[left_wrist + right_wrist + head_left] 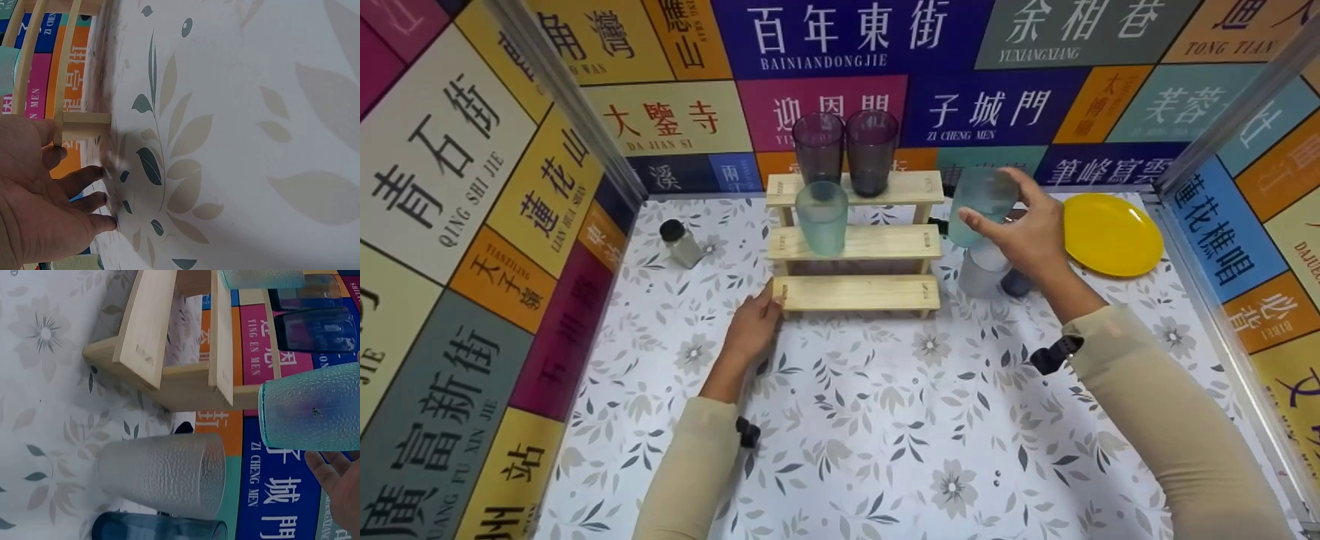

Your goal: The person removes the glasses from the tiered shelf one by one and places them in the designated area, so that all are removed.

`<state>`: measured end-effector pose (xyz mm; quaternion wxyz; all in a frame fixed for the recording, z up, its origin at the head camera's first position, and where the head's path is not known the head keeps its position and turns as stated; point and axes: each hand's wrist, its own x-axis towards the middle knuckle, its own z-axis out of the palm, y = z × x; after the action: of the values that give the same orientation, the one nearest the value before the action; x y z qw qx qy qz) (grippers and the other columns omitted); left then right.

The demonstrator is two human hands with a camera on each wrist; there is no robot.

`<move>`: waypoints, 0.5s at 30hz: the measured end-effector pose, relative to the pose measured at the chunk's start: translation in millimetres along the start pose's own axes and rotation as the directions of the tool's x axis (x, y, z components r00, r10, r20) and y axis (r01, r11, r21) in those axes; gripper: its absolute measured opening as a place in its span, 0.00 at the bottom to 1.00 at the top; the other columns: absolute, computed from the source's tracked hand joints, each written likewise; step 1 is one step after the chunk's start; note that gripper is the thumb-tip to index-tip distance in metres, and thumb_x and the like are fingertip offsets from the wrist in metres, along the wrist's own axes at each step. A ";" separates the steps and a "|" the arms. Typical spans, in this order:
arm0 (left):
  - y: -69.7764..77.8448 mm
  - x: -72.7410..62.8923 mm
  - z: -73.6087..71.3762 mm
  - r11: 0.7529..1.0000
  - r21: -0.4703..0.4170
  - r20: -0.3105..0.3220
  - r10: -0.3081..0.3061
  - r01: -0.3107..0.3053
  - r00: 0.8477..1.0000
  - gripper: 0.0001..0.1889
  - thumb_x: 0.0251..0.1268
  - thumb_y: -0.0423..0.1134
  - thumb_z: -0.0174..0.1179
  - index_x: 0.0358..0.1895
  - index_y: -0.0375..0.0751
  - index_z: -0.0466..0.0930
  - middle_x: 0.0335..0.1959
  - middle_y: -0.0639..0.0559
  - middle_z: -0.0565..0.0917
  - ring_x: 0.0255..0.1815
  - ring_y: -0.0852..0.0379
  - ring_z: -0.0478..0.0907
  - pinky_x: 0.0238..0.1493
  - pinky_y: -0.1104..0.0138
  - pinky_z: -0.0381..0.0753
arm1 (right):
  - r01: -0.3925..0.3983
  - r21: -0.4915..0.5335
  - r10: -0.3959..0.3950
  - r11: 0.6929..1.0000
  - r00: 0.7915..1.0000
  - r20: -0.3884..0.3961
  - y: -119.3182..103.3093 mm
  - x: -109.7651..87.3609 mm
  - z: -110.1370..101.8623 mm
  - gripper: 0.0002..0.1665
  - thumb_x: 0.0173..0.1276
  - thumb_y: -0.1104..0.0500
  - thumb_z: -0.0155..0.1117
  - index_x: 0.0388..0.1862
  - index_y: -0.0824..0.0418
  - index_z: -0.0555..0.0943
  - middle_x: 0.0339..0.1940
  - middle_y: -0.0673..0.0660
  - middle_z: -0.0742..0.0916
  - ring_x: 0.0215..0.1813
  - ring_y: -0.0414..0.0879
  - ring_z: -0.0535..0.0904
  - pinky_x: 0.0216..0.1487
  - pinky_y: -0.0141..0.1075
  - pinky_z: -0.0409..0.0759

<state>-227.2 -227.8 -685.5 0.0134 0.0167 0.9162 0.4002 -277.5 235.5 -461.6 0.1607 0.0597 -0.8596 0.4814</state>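
Observation:
In the head view a three-step wooden rack (859, 292) stands at the back of the table. My left hand (750, 326) holds the left end of its lowest shelf, thumb and forefinger at the board (59, 84) in the left wrist view. A textured teal cup (979, 206) is in my right hand (1035, 236), raised just right of the rack, fingers and thumb around it. Another teal cup (821, 221) stands on the middle shelf. Two dark purple cups, one left (817, 146) and one right (872, 150), share the top shelf.
Below my right hand a clear textured cup (157, 475) stands on the table beside a dark blue cup (152, 529). A yellow plate (1114, 234) lies at the right. A small black-capped bottle (681, 244) is left of the rack. Printed panels (840, 45) wall the table in.

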 end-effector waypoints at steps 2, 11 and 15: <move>-1.6 0.6 0.8 1.000 0.006 0.003 -0.007 0.007 1.000 0.43 0.85 0.75 0.36 0.91 0.54 0.58 0.74 0.42 0.85 0.84 0.31 0.71 0.91 0.42 0.58 | -0.007 -0.008 0.007 1.000 1.000 -0.004 2.8 0.4 -5.6 0.45 0.61 0.42 0.90 0.76 0.48 0.82 0.66 0.57 0.90 0.57 0.38 0.82 0.52 0.21 0.83; -5.1 1.1 0.9 1.000 -0.013 0.023 -0.026 0.026 0.999 0.45 0.84 0.77 0.36 0.91 0.55 0.57 0.78 0.44 0.80 0.87 0.28 0.62 0.90 0.39 0.59 | -0.064 -0.066 0.062 0.996 0.998 -0.031 13.1 1.1 -30.2 0.48 0.62 0.41 0.89 0.78 0.51 0.80 0.71 0.57 0.88 0.62 0.41 0.82 0.60 0.27 0.83; -9.1 2.8 2.2 1.000 -0.014 0.022 -0.007 0.008 1.000 0.46 0.82 0.79 0.35 0.91 0.55 0.57 0.75 0.42 0.83 0.87 0.26 0.62 0.89 0.38 0.60 | -0.112 -0.078 0.109 0.991 0.993 -0.039 15.4 2.0 -41.8 0.49 0.61 0.39 0.89 0.79 0.50 0.80 0.73 0.56 0.87 0.67 0.47 0.82 0.69 0.35 0.83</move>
<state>-230.1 -232.3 -693.7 0.0250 0.0176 0.9131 0.4065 -274.2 279.2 -453.2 0.1509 -0.0029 -0.8772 0.4559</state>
